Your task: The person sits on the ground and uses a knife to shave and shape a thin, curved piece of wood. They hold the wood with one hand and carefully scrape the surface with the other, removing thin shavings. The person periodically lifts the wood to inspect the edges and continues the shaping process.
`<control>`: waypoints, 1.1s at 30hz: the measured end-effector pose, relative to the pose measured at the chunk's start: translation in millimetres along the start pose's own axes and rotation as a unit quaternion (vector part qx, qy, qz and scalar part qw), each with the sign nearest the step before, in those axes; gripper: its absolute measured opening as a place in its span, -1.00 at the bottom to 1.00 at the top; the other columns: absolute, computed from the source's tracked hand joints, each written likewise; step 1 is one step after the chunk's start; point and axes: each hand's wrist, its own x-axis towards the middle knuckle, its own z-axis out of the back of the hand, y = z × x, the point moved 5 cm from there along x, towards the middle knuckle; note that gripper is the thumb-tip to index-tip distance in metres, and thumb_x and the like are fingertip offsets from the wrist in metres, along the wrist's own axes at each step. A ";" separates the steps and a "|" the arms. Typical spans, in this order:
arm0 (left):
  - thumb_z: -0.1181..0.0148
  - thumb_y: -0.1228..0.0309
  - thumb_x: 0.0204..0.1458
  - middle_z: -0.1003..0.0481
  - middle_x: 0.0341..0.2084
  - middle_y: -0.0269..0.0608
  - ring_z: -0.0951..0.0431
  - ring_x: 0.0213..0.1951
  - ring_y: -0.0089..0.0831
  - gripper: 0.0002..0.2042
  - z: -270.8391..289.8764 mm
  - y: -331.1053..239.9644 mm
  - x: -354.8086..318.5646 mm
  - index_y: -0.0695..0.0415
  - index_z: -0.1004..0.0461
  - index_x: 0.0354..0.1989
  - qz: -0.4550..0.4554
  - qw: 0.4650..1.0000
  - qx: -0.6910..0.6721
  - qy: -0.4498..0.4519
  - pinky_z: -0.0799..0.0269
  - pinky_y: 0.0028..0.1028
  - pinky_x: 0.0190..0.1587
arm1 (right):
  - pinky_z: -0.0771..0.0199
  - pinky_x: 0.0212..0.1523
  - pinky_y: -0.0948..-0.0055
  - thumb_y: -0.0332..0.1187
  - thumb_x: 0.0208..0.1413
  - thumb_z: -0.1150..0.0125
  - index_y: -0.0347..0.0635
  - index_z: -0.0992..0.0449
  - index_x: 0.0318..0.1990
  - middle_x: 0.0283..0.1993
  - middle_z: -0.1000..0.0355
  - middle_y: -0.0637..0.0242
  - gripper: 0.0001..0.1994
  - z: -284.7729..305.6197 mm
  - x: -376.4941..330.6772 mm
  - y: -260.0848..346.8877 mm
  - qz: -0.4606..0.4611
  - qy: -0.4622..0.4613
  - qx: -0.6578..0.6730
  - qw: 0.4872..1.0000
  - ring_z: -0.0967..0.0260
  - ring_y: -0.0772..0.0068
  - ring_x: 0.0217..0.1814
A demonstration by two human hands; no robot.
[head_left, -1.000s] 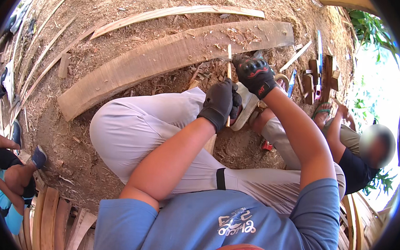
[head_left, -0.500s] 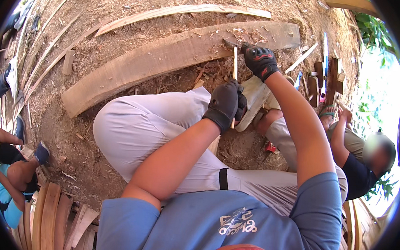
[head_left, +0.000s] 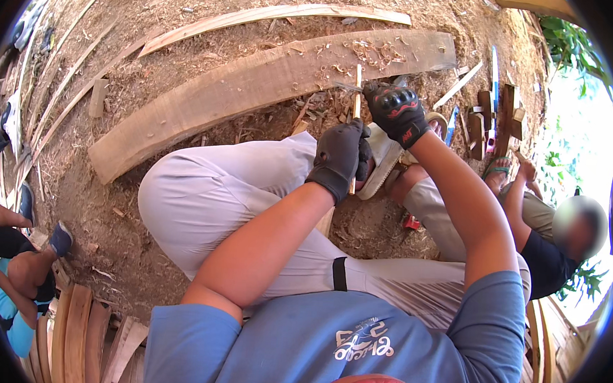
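My left hand, in a dark glove, is closed around a thin pale wooden stick that stands up past the fist and shows again below it. My right hand, in a black glove with hard knuckle guards, is closed on a knife whose handle is mostly hidden. The knife's blade, blurred, reaches left across the upper part of the stick. Just beyond both hands lies a broad curved plank with curled wood shavings on its right part.
A long pale strip of wood lies beyond the plank. Short wooden blocks stand at the right, near another seated person. One more person sits at far left. Curved boards are stacked at lower left.
My right hand and the knife have moved nearer to me, down along the stick. My left hand keeps its hold on the stick, almost in the same place.
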 end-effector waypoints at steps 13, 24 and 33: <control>-0.04 0.22 0.31 -0.42 -0.66 -0.25 -0.37 -0.73 -0.45 -0.71 -8.1 1.1 -5.7 0.22 -0.55 -0.17 0.004 1.000 0.010 -0.007 -0.29 -0.41 -0.70 | -0.62 -0.22 0.05 -0.33 0.24 -0.02 -0.08 -0.61 -0.20 -0.27 -0.64 0.05 -0.79 -39.8 25.7 -45.6 -0.102 0.070 0.026 0.992 -0.64 -0.02 -0.22; -0.05 0.27 0.30 -0.48 -0.63 -0.18 -0.37 -0.76 -0.45 -0.71 -3.2 -0.5 4.3 0.27 -0.56 -0.12 -0.031 0.997 0.061 -0.022 -0.27 -0.42 -0.70 | -0.56 -0.37 -0.02 -0.30 0.29 -0.03 -0.09 -0.51 -0.26 -0.37 -0.59 0.05 -0.85 10.3 7.6 -32.0 -0.116 0.012 0.077 0.990 -0.61 0.00 -0.34; 0.11 0.24 0.37 -0.44 -0.67 -0.19 -0.29 -0.81 -0.42 -0.67 -6.9 3.2 22.5 0.23 -0.51 -0.21 -0.059 0.993 0.097 0.003 -0.17 -0.37 -0.76 | -0.44 -0.50 0.19 -0.30 0.27 -0.14 -0.03 -0.54 -0.45 -0.63 -0.43 0.28 -0.78 24.7 -35.5 20.6 0.022 -0.077 0.006 0.997 -0.47 0.21 -0.57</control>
